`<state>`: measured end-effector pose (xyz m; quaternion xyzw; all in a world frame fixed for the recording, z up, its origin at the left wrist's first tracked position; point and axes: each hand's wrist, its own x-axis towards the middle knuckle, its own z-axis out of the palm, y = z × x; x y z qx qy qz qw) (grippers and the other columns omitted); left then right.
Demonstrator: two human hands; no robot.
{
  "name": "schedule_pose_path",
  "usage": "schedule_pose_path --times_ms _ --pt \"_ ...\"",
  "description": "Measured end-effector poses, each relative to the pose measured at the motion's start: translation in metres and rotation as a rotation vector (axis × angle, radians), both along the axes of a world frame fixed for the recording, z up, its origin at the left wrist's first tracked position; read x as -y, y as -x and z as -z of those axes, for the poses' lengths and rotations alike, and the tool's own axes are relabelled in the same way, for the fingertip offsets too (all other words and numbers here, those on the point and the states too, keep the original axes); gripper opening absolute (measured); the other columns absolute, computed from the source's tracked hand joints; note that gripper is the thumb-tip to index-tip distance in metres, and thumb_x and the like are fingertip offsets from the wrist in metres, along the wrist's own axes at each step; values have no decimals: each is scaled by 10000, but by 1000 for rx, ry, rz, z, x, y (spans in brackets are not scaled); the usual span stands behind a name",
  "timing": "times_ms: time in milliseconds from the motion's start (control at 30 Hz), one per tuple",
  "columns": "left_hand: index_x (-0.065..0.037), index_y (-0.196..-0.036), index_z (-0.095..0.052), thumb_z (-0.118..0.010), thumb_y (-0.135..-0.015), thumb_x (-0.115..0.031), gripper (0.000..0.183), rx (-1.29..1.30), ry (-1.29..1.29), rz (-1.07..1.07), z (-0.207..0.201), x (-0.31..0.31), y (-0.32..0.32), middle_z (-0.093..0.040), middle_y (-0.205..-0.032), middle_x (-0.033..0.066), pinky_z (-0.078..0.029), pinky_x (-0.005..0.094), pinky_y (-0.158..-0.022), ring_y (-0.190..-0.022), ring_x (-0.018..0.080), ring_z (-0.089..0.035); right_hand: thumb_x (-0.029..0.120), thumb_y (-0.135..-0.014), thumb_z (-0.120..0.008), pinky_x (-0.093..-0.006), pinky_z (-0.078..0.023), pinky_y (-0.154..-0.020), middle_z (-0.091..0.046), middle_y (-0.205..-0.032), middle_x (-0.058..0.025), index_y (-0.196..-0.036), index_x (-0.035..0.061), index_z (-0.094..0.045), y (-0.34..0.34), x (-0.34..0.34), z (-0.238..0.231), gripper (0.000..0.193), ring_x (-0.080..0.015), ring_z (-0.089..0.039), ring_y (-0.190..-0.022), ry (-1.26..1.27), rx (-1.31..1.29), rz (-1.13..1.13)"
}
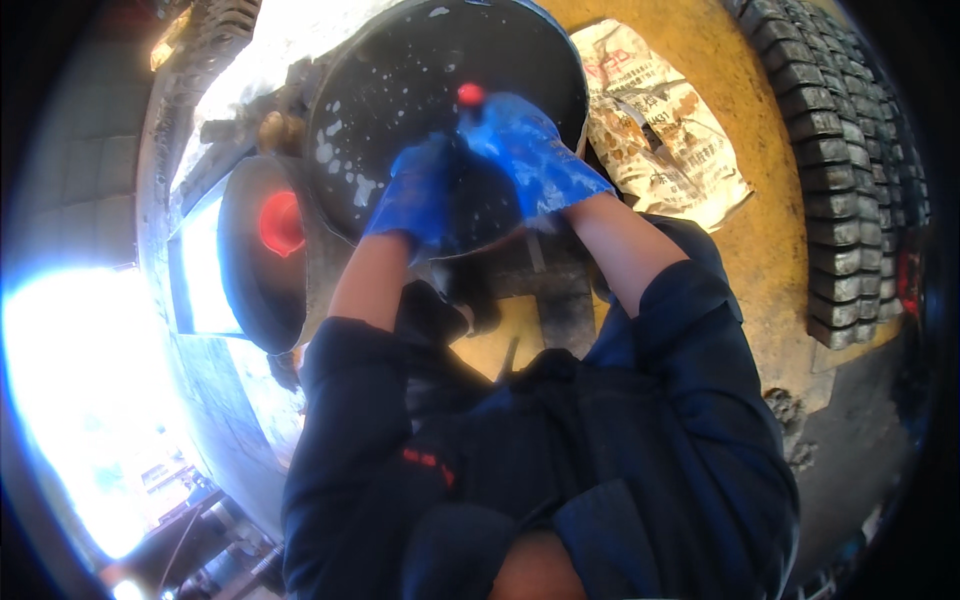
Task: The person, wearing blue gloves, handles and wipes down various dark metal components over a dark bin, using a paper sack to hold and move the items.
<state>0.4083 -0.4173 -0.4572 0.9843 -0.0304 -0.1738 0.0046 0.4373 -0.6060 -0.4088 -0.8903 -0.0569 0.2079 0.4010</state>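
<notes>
Left hand (415,185), right hand (515,140) close together over round black tub (530,50), perhaps so drips stay inside; blue gloves (550,180) likely against wet. Blurred: cannot tell grip. Red knob-like piece (470,95) just beyond right hand.

I have the left hand (420,185) and the right hand (530,150) side by side over the tub (345,125) before me, a small ball (470,94) just at the right one's fingers. On my left I see a round piece (245,225) beside the tub. On my right a sack (690,165) lies on the floor (775,215), with a tyre (835,175) farther right.
</notes>
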Motion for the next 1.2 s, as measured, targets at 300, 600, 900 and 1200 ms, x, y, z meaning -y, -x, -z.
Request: schedule_pose_path --times_ms 300,600,900,1200 --pt "17 -1269 -674 -636 -1011 -124 296 43 1130 -629 55 -96 26 -754 -1050 124 -587 333 -689 -870 216 -736 387 -982 -502 -507 -539 -969 -732 -1181 -174 -1188 125 -744 9 -5 8 412 -392 -679 -1144 101 -65 -3" --pt "6 -1264 -682 -619 -1001 -72 281 13 1599 -928 9 -75 65 -719 -1131 136 -607 334 -763 -942 225 -710 442 -930 -669 -445 -558 -903 -746 -1000 -191 -1084 79 -735 29 -51 -23 400 -360 -721 -983 -351 -16 -212" --pt "26 -1299 -665 -624 -994 -35 314 105 1637 -786 41 -101 64 -712 -1203 140 -605 313 -835 -1044 232 -703 413 -975 -583 -443 -549 -928 -748 -964 -175 -1032 95 -755 26 -39 -34 366 -339 -725 -966 -334 1 11" --pt "-19 -1314 -652 -640 -993 -76 326 -68 1503 -955 32 -66 61 -719 -1184 123 -611 397 -801 -1019 271 -706 442 -948 -593 -477 -579 -895 -754 -1081 -129 -1127 144 -743 15 -35 24 378 -358 -718 -1029 92 159 14"
